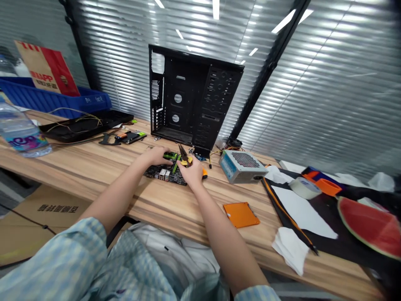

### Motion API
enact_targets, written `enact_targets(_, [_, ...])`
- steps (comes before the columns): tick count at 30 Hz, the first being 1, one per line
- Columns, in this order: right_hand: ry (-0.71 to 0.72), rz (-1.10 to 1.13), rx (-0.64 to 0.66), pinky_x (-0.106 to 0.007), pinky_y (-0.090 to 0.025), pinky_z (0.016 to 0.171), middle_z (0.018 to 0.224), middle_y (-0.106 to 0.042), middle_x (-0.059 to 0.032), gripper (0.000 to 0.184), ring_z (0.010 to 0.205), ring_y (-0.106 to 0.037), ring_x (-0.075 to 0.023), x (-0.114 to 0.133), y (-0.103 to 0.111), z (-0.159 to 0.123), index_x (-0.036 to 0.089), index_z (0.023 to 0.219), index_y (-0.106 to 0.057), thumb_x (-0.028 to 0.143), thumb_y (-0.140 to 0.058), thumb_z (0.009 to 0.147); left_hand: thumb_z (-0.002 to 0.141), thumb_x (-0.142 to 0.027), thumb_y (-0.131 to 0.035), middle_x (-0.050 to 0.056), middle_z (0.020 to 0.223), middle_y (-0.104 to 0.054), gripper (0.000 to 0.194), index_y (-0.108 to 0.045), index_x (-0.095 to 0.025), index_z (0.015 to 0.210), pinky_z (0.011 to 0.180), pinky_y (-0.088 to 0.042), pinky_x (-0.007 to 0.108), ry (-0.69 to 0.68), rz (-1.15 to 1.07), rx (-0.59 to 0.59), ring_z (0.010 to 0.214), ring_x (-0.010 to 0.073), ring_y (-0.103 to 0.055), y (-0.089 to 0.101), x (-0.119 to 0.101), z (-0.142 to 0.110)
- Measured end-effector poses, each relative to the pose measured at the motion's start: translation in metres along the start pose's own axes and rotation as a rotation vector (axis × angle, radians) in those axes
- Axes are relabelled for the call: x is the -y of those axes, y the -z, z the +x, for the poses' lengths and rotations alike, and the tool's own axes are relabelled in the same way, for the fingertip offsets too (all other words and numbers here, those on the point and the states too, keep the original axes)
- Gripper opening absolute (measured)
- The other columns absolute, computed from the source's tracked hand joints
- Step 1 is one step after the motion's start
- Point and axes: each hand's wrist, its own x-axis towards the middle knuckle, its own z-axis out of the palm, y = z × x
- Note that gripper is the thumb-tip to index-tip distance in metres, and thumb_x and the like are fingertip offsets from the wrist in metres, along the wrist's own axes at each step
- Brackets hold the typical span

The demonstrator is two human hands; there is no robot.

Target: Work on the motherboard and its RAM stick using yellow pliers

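Note:
A dark motherboard [173, 175] with bright green slots and silver ports lies flat on the wooden table in front of me. My left hand [156, 156] grips its left side, thumb over the board and fingers curled toward the far edge. In my right hand [193, 172] is a pair of needle-nose pliers [182, 151] with yellow and black handles. Their dark jaws point up and away, above the right part of the board. The fingers under the pliers are partly hidden. Behind the board stands an open black computer case [194, 100].
Right of the board sit a grey power supply [244, 165] and an orange flat drive [241, 215]. Farther right are tissues [291, 250], a tape roll [305, 187] and a watermelon piece [369, 223]. A water bottle [23, 133], black panel [84, 127] and blue bin [90, 101] are left.

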Motion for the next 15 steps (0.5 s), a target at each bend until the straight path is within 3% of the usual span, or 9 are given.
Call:
enact_targets(9, [-0.194,0.582,-0.037,-0.023,-0.039,0.061,0.071,-0.055,0.0029,0.038,0.064,-0.047,-0.0119,-0.011,-0.005,0.011,0.019,0.076,-0.053,0.049,-0.071,0.061,0.069,-0.071,-0.061,0.006,0.131,-0.062,0.073,-0.055,-0.029,0.129,0.099,-0.041,0.036,0.019,-0.002,0.003,0.120,0.0284,-0.056,-0.002,0.001,0.001])
enact_targets(15, [-0.228,0.734,0.058,-0.023,-0.038,0.060,0.066,-0.048,0.0055,0.042,0.062,-0.042,-0.0104,-0.014,-0.006,0.013,0.020,0.069,-0.048,0.048,-0.075,0.055,0.069,-0.072,-0.060,0.007,0.131,-0.062,0.074,-0.054,-0.029,0.129,0.101,-0.040,0.038,0.018,-0.011,-0.005,0.119,0.0290,-0.056,-0.005,0.002,0.002])
